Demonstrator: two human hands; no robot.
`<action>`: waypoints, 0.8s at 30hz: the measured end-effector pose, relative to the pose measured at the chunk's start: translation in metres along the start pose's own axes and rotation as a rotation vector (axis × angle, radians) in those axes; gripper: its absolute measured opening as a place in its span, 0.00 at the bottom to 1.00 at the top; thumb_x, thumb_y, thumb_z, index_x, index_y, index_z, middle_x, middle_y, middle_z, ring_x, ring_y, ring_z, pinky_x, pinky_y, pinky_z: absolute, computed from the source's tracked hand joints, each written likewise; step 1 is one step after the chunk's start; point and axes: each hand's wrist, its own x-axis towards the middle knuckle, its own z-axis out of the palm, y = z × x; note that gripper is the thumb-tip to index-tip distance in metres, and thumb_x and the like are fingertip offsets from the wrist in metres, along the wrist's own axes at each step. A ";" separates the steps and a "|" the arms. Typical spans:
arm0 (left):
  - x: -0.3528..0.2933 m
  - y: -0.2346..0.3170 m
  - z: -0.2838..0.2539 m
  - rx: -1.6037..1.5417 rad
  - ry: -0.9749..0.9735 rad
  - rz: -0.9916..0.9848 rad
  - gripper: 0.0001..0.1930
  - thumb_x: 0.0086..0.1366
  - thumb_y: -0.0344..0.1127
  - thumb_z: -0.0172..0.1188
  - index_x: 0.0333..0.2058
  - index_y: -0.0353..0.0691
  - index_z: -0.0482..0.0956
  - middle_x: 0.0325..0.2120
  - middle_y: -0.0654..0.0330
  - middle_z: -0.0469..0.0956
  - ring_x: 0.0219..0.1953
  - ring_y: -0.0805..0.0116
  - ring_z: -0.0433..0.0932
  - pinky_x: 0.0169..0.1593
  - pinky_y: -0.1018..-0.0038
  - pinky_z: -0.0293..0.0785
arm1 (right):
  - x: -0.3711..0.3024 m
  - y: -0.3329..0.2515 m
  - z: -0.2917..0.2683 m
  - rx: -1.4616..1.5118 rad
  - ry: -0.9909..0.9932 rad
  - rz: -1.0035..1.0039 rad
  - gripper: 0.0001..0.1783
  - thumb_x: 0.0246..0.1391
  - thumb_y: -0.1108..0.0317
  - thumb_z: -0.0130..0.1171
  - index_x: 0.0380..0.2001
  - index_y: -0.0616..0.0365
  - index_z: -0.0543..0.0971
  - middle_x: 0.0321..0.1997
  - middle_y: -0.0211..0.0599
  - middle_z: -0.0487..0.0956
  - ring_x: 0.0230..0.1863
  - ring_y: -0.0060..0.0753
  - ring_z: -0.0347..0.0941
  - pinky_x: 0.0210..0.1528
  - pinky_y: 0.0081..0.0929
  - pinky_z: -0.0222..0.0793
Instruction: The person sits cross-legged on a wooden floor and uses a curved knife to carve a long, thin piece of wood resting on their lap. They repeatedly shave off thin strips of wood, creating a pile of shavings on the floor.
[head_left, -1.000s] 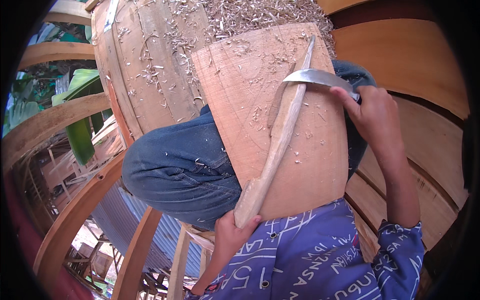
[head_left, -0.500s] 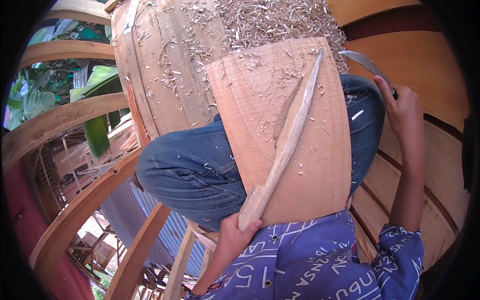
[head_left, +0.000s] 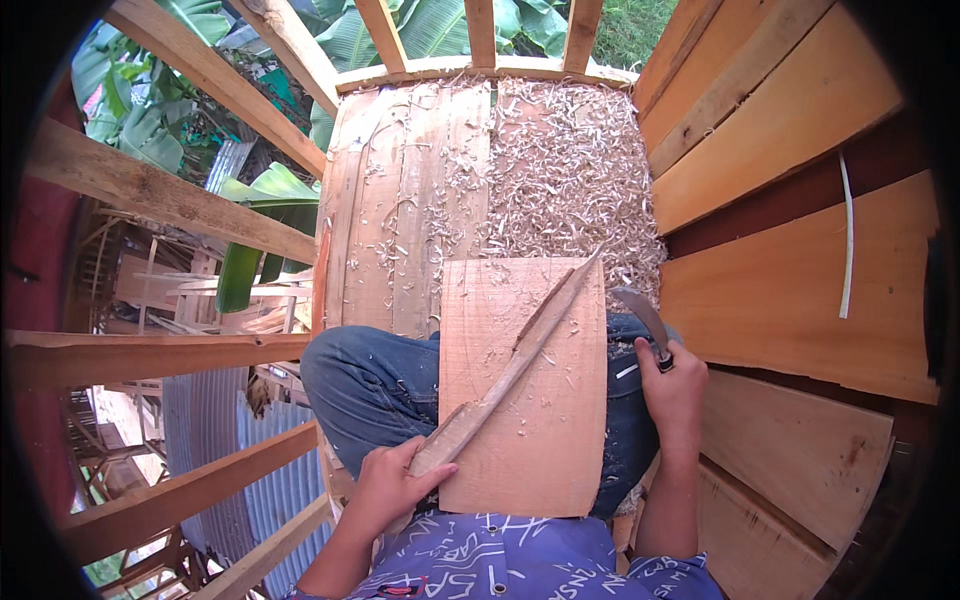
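Note:
A flat wooden board [head_left: 550,440] lies across my lap, over the legs of my blue jeans [head_left: 370,385]. Slanting over it is a long carved wooden stick [head_left: 508,382], thick and notched at the near end, tapering to a point past the board's far edge. My left hand [head_left: 395,482] is closed round the thick end at the board's near left corner. Off the board's right side, my right hand [head_left: 672,390] grips a knife with a curved blade [head_left: 647,312]. The blade points up and left, apart from the stick. Its handle is mostly hidden by my fingers.
Curled wood shavings [head_left: 570,180] cover the right part of the plank floor [head_left: 370,210] ahead. Slatted wooden rails [head_left: 240,341] stand at left and far end, with banana leaves [head_left: 410,45] beyond. Wooden wall planks [head_left: 800,285] rise close on the right; a pale strip [head_left: 847,235] is there.
The view has turned and tipped toward the far rail. My right hand with the knife has come lower and nearer my body. My left hand keeps its hold on the stick.

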 end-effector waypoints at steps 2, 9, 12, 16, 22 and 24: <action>0.000 0.009 -0.001 -0.022 0.080 0.099 0.19 0.55 0.47 0.66 0.33 0.35 0.78 0.21 0.43 0.76 0.28 0.44 0.78 0.32 0.60 0.72 | -0.002 0.008 -0.003 0.136 0.000 -0.023 0.21 0.51 0.58 0.64 0.18 0.66 0.73 0.13 0.47 0.72 0.16 0.41 0.70 0.22 0.34 0.63; -0.007 -0.009 0.008 0.020 0.165 0.263 0.15 0.60 0.39 0.62 0.33 0.33 0.68 0.20 0.43 0.75 0.26 0.42 0.76 0.29 0.60 0.70 | -0.035 0.020 0.001 0.600 -0.141 0.087 0.11 0.56 0.68 0.56 0.25 0.66 0.73 0.15 0.25 0.64 0.19 0.12 0.56 0.20 0.22 0.50; -0.011 -0.017 0.011 0.066 0.116 0.251 0.15 0.60 0.39 0.62 0.33 0.35 0.68 0.21 0.42 0.75 0.28 0.40 0.76 0.30 0.57 0.70 | -0.062 0.000 0.008 0.577 -0.296 -0.033 0.10 0.56 0.68 0.58 0.27 0.66 0.74 0.16 0.36 0.70 0.18 0.17 0.64 0.21 0.24 0.59; -0.014 -0.029 0.012 0.009 0.092 0.250 0.16 0.60 0.41 0.63 0.32 0.35 0.68 0.20 0.43 0.75 0.28 0.40 0.76 0.30 0.57 0.70 | -0.067 -0.031 -0.001 0.315 -0.344 -0.322 0.10 0.53 0.69 0.61 0.27 0.65 0.75 0.19 0.43 0.74 0.18 0.33 0.70 0.22 0.28 0.64; -0.009 -0.036 0.012 -0.030 0.111 0.291 0.16 0.59 0.42 0.64 0.31 0.36 0.69 0.20 0.44 0.75 0.27 0.41 0.76 0.29 0.58 0.70 | -0.057 -0.044 -0.013 0.155 -0.486 -0.456 0.12 0.50 0.66 0.65 0.30 0.64 0.77 0.23 0.44 0.77 0.22 0.40 0.77 0.25 0.30 0.70; -0.008 -0.040 0.013 -0.032 0.121 0.329 0.16 0.59 0.42 0.63 0.31 0.37 0.69 0.20 0.45 0.75 0.26 0.42 0.76 0.29 0.58 0.70 | -0.056 -0.045 -0.008 0.078 -0.540 -0.589 0.12 0.49 0.66 0.66 0.31 0.64 0.77 0.24 0.43 0.77 0.23 0.41 0.77 0.26 0.30 0.71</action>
